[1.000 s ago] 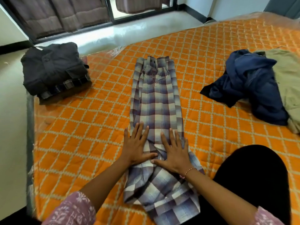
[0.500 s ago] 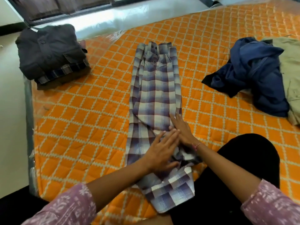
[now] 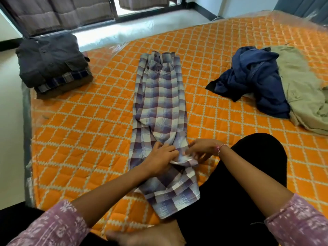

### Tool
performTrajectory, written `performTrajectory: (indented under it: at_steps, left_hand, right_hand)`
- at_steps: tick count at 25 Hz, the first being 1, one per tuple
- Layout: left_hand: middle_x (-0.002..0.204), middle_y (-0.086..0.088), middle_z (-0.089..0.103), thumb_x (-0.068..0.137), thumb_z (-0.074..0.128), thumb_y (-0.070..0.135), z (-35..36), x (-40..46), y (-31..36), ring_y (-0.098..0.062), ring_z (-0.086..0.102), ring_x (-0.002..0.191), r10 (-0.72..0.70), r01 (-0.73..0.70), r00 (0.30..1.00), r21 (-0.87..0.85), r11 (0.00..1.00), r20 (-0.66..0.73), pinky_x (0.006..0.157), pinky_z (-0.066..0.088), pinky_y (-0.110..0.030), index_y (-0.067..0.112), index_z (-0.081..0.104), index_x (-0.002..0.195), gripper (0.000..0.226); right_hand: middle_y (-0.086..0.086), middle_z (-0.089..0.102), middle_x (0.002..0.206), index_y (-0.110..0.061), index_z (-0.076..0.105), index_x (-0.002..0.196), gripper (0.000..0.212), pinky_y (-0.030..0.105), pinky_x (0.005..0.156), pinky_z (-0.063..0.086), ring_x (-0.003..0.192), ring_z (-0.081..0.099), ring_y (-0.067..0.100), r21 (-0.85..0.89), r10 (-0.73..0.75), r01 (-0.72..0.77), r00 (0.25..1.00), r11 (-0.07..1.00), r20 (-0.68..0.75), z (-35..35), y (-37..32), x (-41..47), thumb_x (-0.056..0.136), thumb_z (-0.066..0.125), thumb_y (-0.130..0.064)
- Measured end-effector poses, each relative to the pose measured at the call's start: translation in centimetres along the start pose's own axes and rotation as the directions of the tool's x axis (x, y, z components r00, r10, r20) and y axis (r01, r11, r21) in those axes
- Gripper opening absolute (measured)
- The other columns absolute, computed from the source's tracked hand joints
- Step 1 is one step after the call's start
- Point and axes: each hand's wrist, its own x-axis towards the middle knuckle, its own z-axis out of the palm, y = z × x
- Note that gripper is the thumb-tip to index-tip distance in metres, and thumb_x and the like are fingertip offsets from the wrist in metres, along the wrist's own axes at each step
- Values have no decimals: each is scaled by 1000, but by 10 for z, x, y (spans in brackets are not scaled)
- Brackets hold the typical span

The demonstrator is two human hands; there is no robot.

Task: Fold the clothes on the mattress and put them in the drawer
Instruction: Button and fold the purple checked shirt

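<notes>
Mattress: an orange quilted mattress [image 3: 74, 139] with a pale diamond pattern, under a clear plastic cover, fills most of the view.
Plaid shirt: a purple-and-white plaid shirt [image 3: 159, 103] lies in a long narrow strip down the middle of the mattress, collar at the far end, its near end bunched in front of the person's lap.
Left hand: the left hand [image 3: 160, 158] lies on the near part of the plaid shirt, fingers curled and gripping a fold of the cloth.
Right hand: the right hand [image 3: 202, 150] is just right of the left hand, nearly touching it, fingers bent and pinching the same raised fold of the shirt; a pink thread bracelet [image 3: 219, 149] sits at the wrist.
Folded stack: at the far left corner of the mattress a dark grey shirt [image 3: 51, 59] lies folded on top of two other folded garments, one checked, one brown.
Unfolded clothes: at the right, well apart from the plaid shirt, a crumpled navy garment [image 3: 255, 79] touches a beige garment [image 3: 301, 89] to its right.
Person: seated at the near edge, in black trousers [image 3: 239, 192] and pink patterned sleeves [image 3: 53, 226], a bare foot [image 3: 150, 235] showing at the near edge.
Room: pale floor [image 3: 10, 121] to the left, dark curtains [image 3: 58, 13] at the far window.
</notes>
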Motion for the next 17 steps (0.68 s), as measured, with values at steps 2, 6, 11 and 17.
performTrajectory:
  at_steps: [2, 6, 11, 17]
  left_hand:
    - [106, 0, 47, 87, 52, 16, -8, -1, -6, -19, 41, 106, -49, 40, 993, 83, 996, 107, 82, 18, -32, 19, 47, 94, 9]
    - [111, -8, 53, 76, 64, 18, 9, -13, -8, -27, 47, 107, -4, 3, 1000, 258, 966, 5, 86, 38, -42, 13, 53, 102, 28]
    - [118, -14, 51, 82, 40, 24, 42, -64, -4, -30, 56, 97, -44, 101, 975, 259, 961, -216, 72, 46, -39, 18, 48, 120, 39]
    - [103, 3, 55, 96, 47, 21, 9, -60, 20, -7, 54, 82, -536, 270, 791, -617, 739, -296, 69, 41, -19, 15, 41, 133, 37]
  right_hand:
    - [9, 60, 79, -1, 63, 106, 38, 39, 72, 57, 65, 59, 18, -43, 16, -14, 999, 999, 43, 10, 1, 3, 84, 72, -31]
    - [-3, 47, 75, -16, 45, 92, 40, 27, 53, 35, 66, 45, 16, -530, -453, 206, 801, 823, -391, 38, -3, -6, 84, 63, -49]
    - [6, 55, 99, -11, 49, 104, 44, 33, 72, 38, 86, 50, 20, -672, -588, 468, 807, 574, 60, 65, -1, -14, 81, 62, -46]
    - [10, 65, 94, -14, 54, 104, 18, 33, 61, 36, 86, 60, 30, -578, -695, 441, 630, 687, -346, 100, -12, -23, 87, 57, -18]
